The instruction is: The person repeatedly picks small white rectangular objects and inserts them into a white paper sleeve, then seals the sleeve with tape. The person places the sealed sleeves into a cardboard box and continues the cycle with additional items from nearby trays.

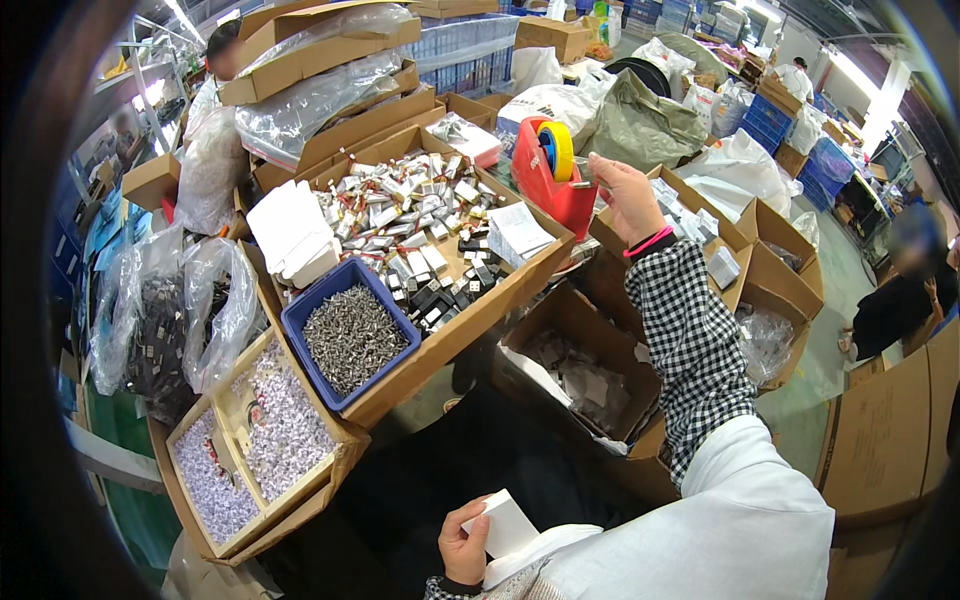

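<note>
Low in the picture, my left hand (465,540) grips a small flat white box (511,524) between thumb and fingers. My right hand (627,200), with a pink band at the wrist, is stretched out to a red tape dispenser (534,178). Its thumb and forefinger pinch the end of the tape beside the dispenser's cutter; the clear strip itself hardly shows. A roll of tape on a yellow core (561,150) sits in the dispenser, on the right edge of a large carton.
The carton (440,335) holds many small silvery parts (400,205) and black ones (455,300). A blue bin of screws (355,335) and a wooden tray (255,520) of tiny white pieces stand nearer. An open box (585,360) lies under my right arm. Other people are farther off.
</note>
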A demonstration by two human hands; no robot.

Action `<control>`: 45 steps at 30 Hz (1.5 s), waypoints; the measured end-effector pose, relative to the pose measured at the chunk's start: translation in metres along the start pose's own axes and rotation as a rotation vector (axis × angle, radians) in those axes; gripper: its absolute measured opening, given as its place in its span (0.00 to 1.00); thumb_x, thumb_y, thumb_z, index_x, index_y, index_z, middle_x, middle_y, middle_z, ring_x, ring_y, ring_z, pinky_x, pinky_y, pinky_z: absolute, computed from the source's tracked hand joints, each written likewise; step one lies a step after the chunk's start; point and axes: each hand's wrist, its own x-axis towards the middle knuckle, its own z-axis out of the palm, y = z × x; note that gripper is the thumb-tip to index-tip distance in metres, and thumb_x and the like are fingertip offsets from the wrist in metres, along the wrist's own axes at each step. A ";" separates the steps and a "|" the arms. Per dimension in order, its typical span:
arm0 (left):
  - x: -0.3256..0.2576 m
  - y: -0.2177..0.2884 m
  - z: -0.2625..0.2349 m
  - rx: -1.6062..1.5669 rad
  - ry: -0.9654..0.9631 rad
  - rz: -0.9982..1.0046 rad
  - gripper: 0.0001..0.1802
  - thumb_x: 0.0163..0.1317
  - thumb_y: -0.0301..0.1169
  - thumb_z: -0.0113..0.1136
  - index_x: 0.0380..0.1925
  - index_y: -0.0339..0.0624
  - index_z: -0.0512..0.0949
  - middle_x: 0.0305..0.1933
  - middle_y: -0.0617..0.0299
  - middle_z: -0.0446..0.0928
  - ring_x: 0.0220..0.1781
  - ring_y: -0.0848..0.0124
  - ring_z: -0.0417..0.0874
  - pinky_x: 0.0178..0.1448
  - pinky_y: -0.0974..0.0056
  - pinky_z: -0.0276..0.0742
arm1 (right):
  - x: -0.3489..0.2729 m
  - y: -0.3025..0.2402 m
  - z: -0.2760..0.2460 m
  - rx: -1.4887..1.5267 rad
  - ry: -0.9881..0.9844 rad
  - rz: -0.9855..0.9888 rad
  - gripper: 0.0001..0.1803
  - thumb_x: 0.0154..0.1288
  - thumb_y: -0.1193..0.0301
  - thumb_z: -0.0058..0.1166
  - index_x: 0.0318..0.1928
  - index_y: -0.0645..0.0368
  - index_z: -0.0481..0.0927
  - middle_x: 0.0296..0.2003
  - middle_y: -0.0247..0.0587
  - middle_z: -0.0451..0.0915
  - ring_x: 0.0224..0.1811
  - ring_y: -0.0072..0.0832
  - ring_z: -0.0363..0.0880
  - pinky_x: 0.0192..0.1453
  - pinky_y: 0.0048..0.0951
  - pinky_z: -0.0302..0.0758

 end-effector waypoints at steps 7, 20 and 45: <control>0.000 -0.005 0.002 -0.084 0.021 -0.013 0.07 0.65 0.24 0.55 0.42 0.41 0.74 0.49 0.51 0.79 0.49 0.68 0.80 0.55 0.66 0.74 | -0.025 0.005 -0.007 0.033 0.005 -0.053 0.10 0.65 0.61 0.57 0.36 0.54 0.82 0.33 0.23 0.77 0.35 0.12 0.66 0.40 0.18 0.61; -0.005 -0.007 -0.002 -0.082 0.048 -0.043 0.08 0.64 0.23 0.56 0.43 0.40 0.74 0.49 0.51 0.79 0.50 0.68 0.79 0.56 0.64 0.73 | -0.032 0.069 -0.008 0.489 0.049 0.077 0.11 0.63 0.64 0.60 0.41 0.56 0.77 0.32 0.30 0.78 0.32 0.17 0.74 0.39 0.19 0.71; -0.013 0.019 0.008 0.313 0.109 -0.010 0.19 0.59 0.24 0.59 0.51 0.41 0.73 0.45 0.55 0.79 0.41 0.67 0.82 0.42 0.68 0.78 | -0.334 0.084 0.048 0.458 -0.358 1.023 0.30 0.66 0.77 0.53 0.65 0.55 0.57 0.33 0.38 0.78 0.32 0.23 0.76 0.40 0.23 0.74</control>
